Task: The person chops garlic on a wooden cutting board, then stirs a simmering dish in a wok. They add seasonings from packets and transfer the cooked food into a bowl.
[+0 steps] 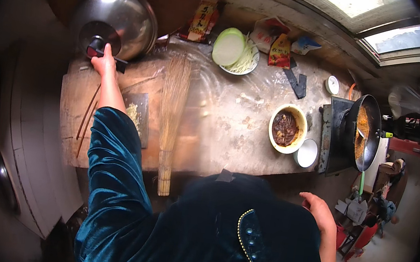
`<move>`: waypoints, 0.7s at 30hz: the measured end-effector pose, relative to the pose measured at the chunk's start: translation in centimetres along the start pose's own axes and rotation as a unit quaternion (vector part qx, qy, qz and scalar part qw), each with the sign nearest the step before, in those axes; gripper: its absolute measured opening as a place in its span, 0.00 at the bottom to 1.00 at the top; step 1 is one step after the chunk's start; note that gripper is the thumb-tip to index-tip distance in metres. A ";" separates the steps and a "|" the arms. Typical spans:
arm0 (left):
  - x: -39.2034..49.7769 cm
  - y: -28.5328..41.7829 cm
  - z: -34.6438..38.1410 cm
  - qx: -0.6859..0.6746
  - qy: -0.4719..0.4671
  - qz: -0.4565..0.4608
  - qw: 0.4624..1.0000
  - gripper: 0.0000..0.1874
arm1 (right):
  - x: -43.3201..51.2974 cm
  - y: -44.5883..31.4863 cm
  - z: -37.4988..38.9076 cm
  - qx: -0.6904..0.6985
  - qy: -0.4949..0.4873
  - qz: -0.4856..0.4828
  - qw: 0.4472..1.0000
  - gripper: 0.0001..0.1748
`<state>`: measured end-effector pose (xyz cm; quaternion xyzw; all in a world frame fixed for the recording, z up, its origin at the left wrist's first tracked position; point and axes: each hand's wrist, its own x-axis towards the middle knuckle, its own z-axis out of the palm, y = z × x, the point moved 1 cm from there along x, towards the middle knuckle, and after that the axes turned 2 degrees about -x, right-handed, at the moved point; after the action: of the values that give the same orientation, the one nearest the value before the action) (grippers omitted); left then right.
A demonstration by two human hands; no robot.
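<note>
At the upper left, my left hand [104, 62] grips the black knob of a domed metal lid [129, 21]; a dark flat piece, perhaps a blade, shows beside the fingers. My right hand [317, 208] hangs beside my body with nothing visible in it, fingers curled. Near my left forearm a dark board [144, 118] carries chopped pale bits, and two brown chopsticks [86, 120] lie on the worktop. A straw whisk broom [174, 102] rests to the right of them. Farther right are a cream bowl of dark food [302, 121] and a white bowl [305, 153].
A wok [372, 140] with orange food and a green-handled utensil stands on the stove [325, 134] at the right. Behind are a plate with a cut pale green vegetable [229, 48] and shreds, seasoning packets [280, 53], black strips [295, 84] and a small white cup [332, 84].
</note>
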<state>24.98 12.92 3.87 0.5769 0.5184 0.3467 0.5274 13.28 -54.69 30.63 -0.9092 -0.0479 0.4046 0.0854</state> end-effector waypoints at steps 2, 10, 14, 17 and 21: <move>-0.1 0.4 -1.2 0.053 -0.064 -0.043 0.996 0.29 | 0.8 -0.2 -0.4 -0.006 -0.008 -0.003 1.000 0.24; -1.8 -7.2 -12.5 0.077 -0.130 0.030 0.988 0.23 | 3.7 -1.4 -1.3 -0.029 -0.018 -0.069 0.997 0.24; -7.3 -10.5 -20.0 0.322 -0.163 0.126 0.924 0.20 | 4.5 -1.9 -1.2 -0.043 -0.029 -0.071 0.996 0.24; -14.0 -11.1 -23.7 0.437 -0.214 0.075 0.871 0.26 | 5.2 -1.8 -0.4 -0.039 -0.035 -0.103 0.993 0.23; -20.4 -10.5 -25.6 0.495 -0.255 0.036 0.830 0.31 | 8.3 -1.8 2.7 0.002 -0.063 -0.127 0.990 0.20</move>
<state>-6.19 -1.39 1.93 0.8471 0.4462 -0.0968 0.2721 16.75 -51.35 23.15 -0.8685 -0.1670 0.4468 0.1348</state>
